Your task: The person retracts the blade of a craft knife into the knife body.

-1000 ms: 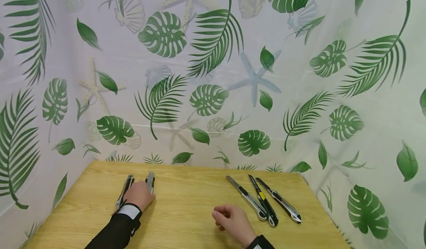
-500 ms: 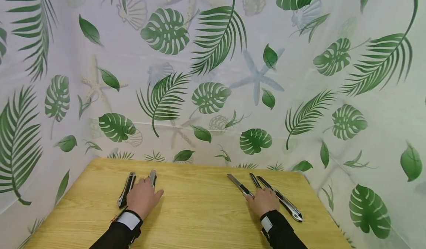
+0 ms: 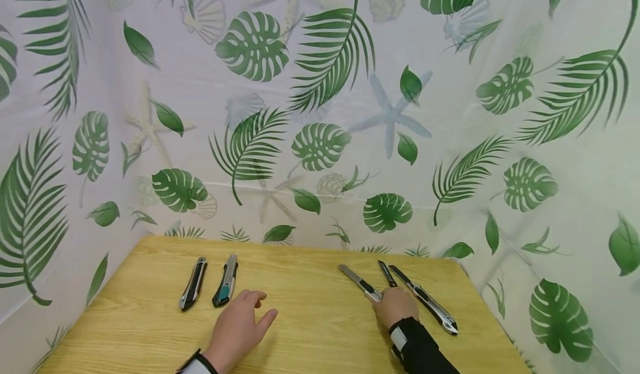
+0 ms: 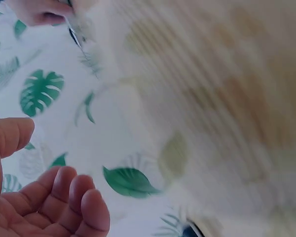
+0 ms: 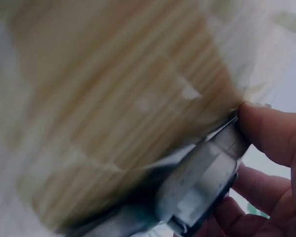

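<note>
My right hand [image 3: 396, 307] grips a silver-and-black utility knife [image 3: 362, 282], its blade end pointing away to the left. In the right wrist view, thumb and fingers lie around the silver handle [image 5: 202, 182]. Partly hidden by that hand is a second, black utility knife [image 3: 386, 274]; a third utility knife [image 3: 430, 304], slim and silver-black, lies just to its right. My left hand [image 3: 240, 327] holds nothing above the table, thumb and fingers apart. Beyond it lie two utility knives, one black and silver [image 3: 193, 285], the other silver with a teal slider [image 3: 226, 282].
The wooden table [image 3: 300, 296] carries the knives in two groups, left and right. A white cloth [image 3: 320, 185] printed with green leaves, shells and starfish hangs behind and at both sides. Both wrist views are blurred in part.
My left hand has drawn back toward me and right, away from the two left knives. My right hand has moved right onto the right group and now grips its leftmost knife.
</note>
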The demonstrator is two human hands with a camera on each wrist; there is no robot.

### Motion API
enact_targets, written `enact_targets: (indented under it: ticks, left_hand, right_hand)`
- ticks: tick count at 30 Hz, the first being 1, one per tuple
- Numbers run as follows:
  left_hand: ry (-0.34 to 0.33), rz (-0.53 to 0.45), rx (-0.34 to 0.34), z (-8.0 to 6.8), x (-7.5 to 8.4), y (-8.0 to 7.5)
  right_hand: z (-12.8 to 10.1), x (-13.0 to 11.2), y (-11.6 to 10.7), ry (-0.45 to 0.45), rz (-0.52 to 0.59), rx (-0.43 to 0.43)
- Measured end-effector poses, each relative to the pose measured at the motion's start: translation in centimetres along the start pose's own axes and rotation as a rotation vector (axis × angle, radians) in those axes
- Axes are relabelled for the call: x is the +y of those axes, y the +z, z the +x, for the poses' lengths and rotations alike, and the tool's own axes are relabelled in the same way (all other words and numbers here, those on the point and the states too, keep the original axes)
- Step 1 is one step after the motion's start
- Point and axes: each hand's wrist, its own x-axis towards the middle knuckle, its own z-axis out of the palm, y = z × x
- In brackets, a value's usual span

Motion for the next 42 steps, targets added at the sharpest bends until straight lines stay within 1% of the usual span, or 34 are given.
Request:
enact_targets:
  ticks: [2, 4, 6, 8, 9, 11, 13, 14, 16, 18, 20, 22, 25, 27, 29, 32, 37, 42]
  left_hand:
    - [0.01, -0.077, -0.075, -0.4, 0.6, 0.0]
    - [0.013, -0.164, -0.153, -0.7, 1.2, 0.0]
    - [0.014, -0.262, -0.22, -1.0, 2.0, 0.1]
    - [0.011, -0.374, -0.266, -1.2, 2.9, 0.5]
    - [0.016, -0.423, -0.276, -1.4, 3.3, 0.7]
    - [0.03, -0.515, -0.276, -1.7, 4.3, 1.4]
    - [0.037, -0.566, -0.247, -2.0, 5.2, 2.2]
    - [0.041, -0.568, -0.223, -2.2, 5.6, 2.5]
    - [0.013, -0.588, -0.181, -2.5, 6.1, 3.2]
    - [-0.036, -0.621, -0.158, -2.8, 6.4, 3.6]
    - [-0.083, -0.68, -0.163, -3.0, 6.4, 3.9]
    - [-0.134, -0.764, -0.197, -3.0, 6.2, 4.2]
    - [-0.211, -0.872, -0.261, -3.0, 5.8, 4.6]
    - [-0.261, -0.932, -0.291, -3.0, 5.5, 4.8]
    - [-0.296, -0.971, -0.307, -3.1, 5.3, 5.0]
    - [-0.302, -1.016, -0.323, -3.2, 5.0, 5.1]
    - [-0.288, -1.076, -0.353, -3.3, 4.6, 5.0]
    - [-0.321, -1.077, -0.367, -3.1, 4.5, 5.0]
  right_hand:
    - [-0.5, -0.9, -0.3, -0.026, 0.124, -0.01]
    - [-1.3, -2.5, -1.3, -0.064, 0.297, -0.025]
    - [-2.1, -4.4, -2.4, -0.106, 0.508, -0.06]
    - [-2.9, -6.4, -3.5, -0.119, 0.764, -0.136]
    - [-3.4, -7.4, -3.8, -0.122, 0.896, -0.181]
    - [-4.3, -9.1, -4.3, -0.091, 1.147, -0.275]
    - [-5.2, -10.5, -4.5, -0.057, 1.34, -0.347]
    - [-5.7, -11.0, -4.5, -0.049, 1.398, -0.365]
    - [-6.5, -11.8, -4.4, -0.044, 1.438, -0.363]
    - [-7.0, -12.3, -4.4, -0.052, 1.422, -0.336]
    - [-7.4, -12.5, -4.3, -0.059, 1.389, -0.302]
    - [-7.6, -12.6, -4.4, -0.064, 1.367, -0.284]
    - [-7.6, -12.5, -4.4, -0.089, 1.394, -0.3]
    - [-7.5, -12.4, -4.4, -0.101, 1.414, -0.317]
    - [-7.5, -12.4, -4.4, -0.116, 1.434, -0.331]
    - [-7.4, -12.4, -4.4, -0.122, 1.436, -0.335]
    - [-7.4, -12.6, -4.6, -0.113, 1.451, -0.33]
    - [-7.4, -12.9, -4.8, -0.076, 1.458, -0.319]
